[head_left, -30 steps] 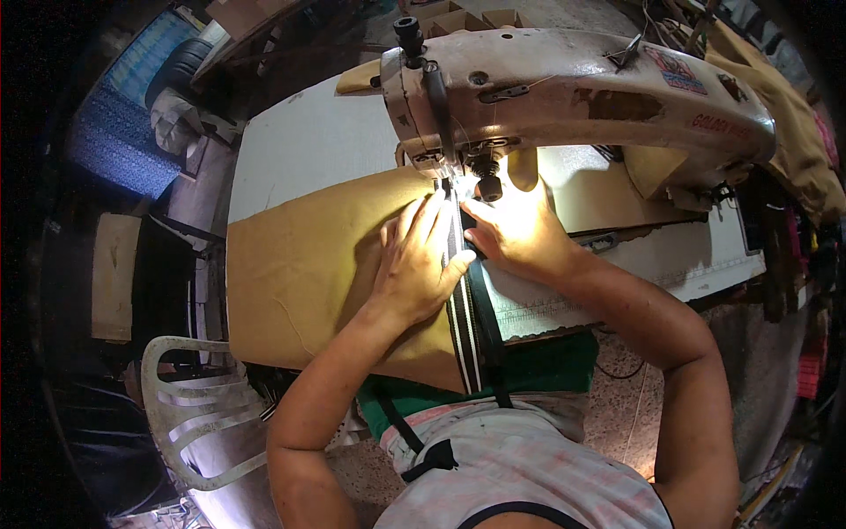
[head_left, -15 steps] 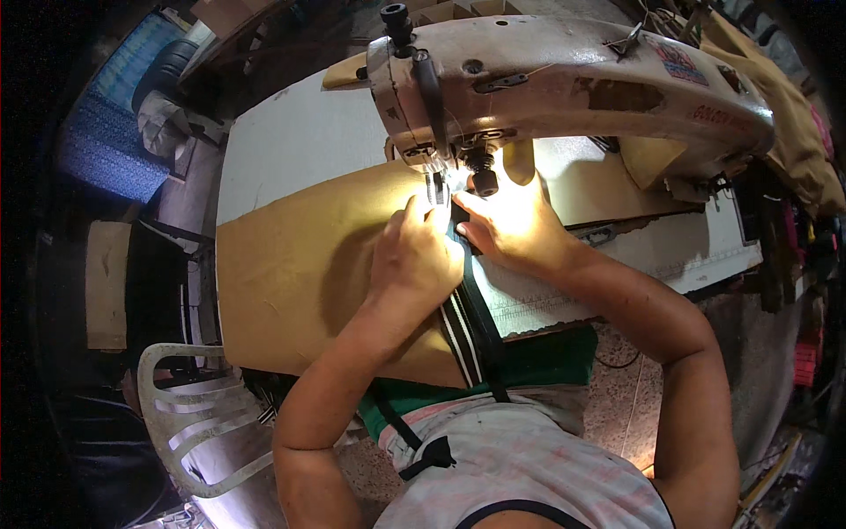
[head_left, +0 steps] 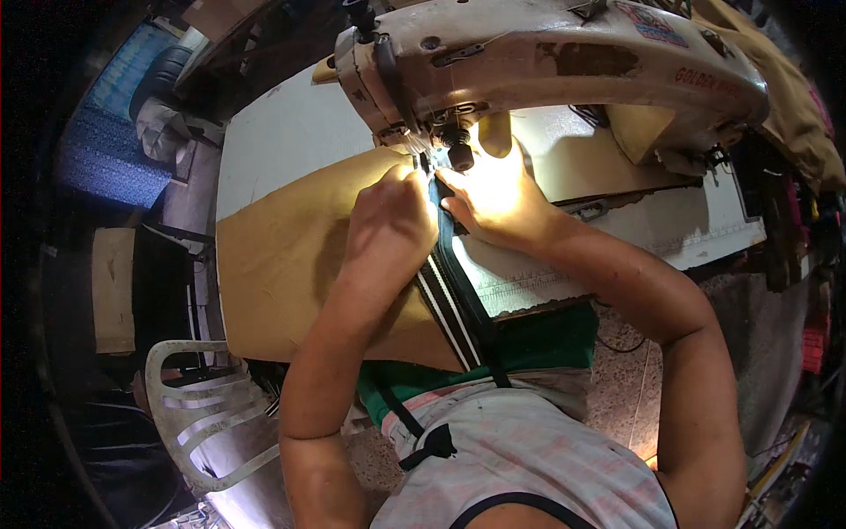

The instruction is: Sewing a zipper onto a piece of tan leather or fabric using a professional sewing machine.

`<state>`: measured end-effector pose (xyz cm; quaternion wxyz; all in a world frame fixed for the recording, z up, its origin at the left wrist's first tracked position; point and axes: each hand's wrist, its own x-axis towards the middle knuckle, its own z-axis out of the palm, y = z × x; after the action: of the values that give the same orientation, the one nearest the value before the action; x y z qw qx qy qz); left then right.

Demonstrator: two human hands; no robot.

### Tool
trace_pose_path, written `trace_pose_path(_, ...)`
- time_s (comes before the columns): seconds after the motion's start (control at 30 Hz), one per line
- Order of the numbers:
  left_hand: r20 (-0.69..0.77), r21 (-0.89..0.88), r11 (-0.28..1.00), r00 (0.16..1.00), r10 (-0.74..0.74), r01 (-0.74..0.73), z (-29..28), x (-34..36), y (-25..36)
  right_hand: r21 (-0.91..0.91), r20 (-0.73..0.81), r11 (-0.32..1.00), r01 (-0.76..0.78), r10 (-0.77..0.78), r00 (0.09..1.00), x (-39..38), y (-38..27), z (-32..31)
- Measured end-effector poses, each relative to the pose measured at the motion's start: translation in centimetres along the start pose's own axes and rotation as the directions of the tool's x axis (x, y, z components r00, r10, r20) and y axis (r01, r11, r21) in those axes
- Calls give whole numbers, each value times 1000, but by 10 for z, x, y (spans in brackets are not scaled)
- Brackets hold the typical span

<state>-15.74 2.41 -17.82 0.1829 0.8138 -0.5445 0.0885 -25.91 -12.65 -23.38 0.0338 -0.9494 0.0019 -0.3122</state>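
Tan fabric (head_left: 282, 264) lies across the left part of the sewing table, under the head of a worn sewing machine (head_left: 546, 66). A black strip with white stripes (head_left: 448, 309) runs along the fabric's right edge up to the needle area, with a plain black strip (head_left: 467, 291) beside it. Just in front of the presser foot, my left hand (head_left: 394, 216) is closed with curled fingers on the striped strip. My right hand (head_left: 502, 198) is at the strips' right edge, thumb and forefinger on the black strip. Glare washes out its other fingers under the machine's arm.
A ruler scale (head_left: 546, 286) runs along the table's front right edge. To the left stand a white plastic chair (head_left: 198, 410) and a cardboard box (head_left: 115, 291). Brown cloth (head_left: 775, 106) hangs behind the machine. My lap with green cloth (head_left: 546, 344) touches the table front.
The view has shifted, so the machine sits higher and further left in it. Both hands keep close to the needle, and my left hand's fingers look more tightly curled.
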Motion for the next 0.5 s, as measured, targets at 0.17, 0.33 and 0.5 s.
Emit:
trace_pose_path(0.17, 12, 49, 995, 996, 91, -91, -2, 2, -8, -6, -38, 1000, 20, -20, 999, -1, -1, -3)
trace_pose_path(0.33, -31, 45, 989, 989, 141, -140, 3, 4, -14, 16, -10, 1000, 2, -2, 1000, 0, 0, -5)
trace_pose_path(0.5, -65, 31, 981, 979, 192, -190, 5, 2, -16, 12, -87, 999, 38, -37, 996, -1, 0, -5)
